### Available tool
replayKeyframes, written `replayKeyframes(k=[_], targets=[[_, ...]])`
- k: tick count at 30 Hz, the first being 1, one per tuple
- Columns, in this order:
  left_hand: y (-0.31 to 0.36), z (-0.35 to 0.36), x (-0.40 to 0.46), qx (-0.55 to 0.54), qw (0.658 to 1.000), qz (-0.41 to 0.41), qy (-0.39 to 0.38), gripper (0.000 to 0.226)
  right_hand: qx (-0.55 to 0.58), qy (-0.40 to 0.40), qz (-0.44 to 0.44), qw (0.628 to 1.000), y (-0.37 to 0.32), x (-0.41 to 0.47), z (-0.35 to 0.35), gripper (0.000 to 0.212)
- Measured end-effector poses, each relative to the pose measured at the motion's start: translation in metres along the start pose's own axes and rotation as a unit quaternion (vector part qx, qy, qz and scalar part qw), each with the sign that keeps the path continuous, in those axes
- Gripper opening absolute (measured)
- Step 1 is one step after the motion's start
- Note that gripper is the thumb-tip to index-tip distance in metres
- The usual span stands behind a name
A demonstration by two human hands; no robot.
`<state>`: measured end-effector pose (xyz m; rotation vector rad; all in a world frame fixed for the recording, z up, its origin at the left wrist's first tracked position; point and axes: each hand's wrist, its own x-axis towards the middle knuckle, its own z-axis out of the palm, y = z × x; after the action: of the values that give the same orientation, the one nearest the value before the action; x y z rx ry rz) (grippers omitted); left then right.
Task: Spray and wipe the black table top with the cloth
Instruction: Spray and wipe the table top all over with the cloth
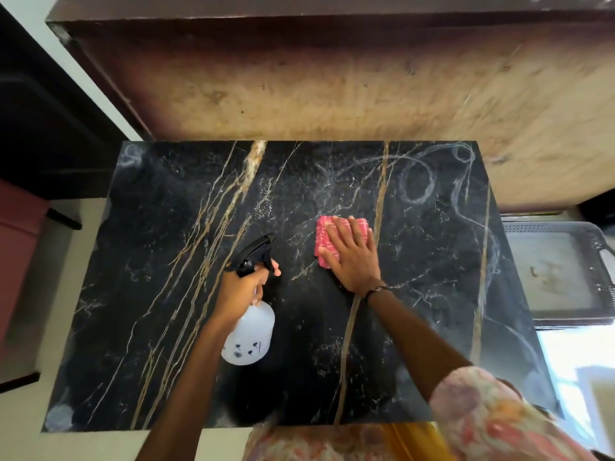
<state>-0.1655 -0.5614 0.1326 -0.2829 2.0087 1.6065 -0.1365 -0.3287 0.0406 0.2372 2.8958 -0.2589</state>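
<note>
The black marble-patterned table top [173,294] fills the middle of the view, with gold veins and pale ring marks toward its far right. My left hand [241,289] grips the neck of a white spray bottle [249,334] with a black trigger head, nozzle pointing away over the table's centre. My right hand [352,257] lies flat with straight fingers on a folded pink cloth [327,227], pressing it onto the table right of centre.
A brown-and-tan stone counter [332,88] runs along the far side of the table. A dark perforated tray [562,271] sits to the right. A pink box [16,247] and dark furniture stand at the left. Pale floor shows around the table.
</note>
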Motion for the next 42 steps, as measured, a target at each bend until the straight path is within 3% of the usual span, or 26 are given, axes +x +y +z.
replayKeyframes(k=[2,5,9,13,16,18,22,26,31,35,38,42], targets=[[0.004,0.003,0.009,0.002,1.000,-0.005,-0.003,0.022,-0.002,0.000,-0.013,1.000,-0.031,0.016,0.004,0.063],[0.009,0.007,0.022,0.002,1.000,-0.020,0.004,0.011,-0.030,-0.024,-0.123,0.992,-0.054,0.010,0.012,0.065],[0.015,0.006,0.033,0.004,1.000,-0.016,-0.007,0.016,-0.052,-0.016,-0.236,0.970,-0.001,-0.016,0.017,0.061],[0.020,0.003,0.041,-0.002,1.000,0.010,-0.023,0.026,-0.058,-0.005,-0.110,0.992,0.061,0.012,-0.004,0.065],[0.025,0.001,0.048,0.002,0.999,0.028,-0.022,0.025,-0.018,0.010,-0.007,1.000,0.051,0.064,-0.020,0.066],[0.029,0.002,0.051,0.009,0.999,0.025,-0.019,0.026,0.003,0.015,0.011,1.000,0.025,0.092,-0.019,0.064],[0.037,0.009,0.063,0.011,1.000,0.002,-0.014,0.022,-0.030,0.001,-0.088,0.996,-0.026,0.097,-0.006,0.065],[0.044,0.013,0.075,-0.004,1.000,-0.013,-0.015,0.023,-0.054,-0.012,-0.221,0.974,0.007,0.059,0.003,0.061],[0.050,0.014,0.088,0.001,1.000,0.010,-0.021,0.026,-0.058,0.009,-0.091,0.994,0.073,0.095,-0.022,0.065],[0.054,0.015,0.093,0.004,1.000,0.012,-0.023,0.025,-0.003,0.024,-0.009,1.000,0.045,0.157,-0.037,0.062],[0.058,0.017,0.096,0.000,1.000,0.011,-0.021,0.025,-0.009,0.009,-0.043,0.999,0.000,0.175,-0.033,0.060],[0.060,0.017,0.104,-0.004,1.000,0.001,-0.018,0.023,-0.050,-0.007,-0.188,0.981,-0.004,0.146,-0.025,0.064]])
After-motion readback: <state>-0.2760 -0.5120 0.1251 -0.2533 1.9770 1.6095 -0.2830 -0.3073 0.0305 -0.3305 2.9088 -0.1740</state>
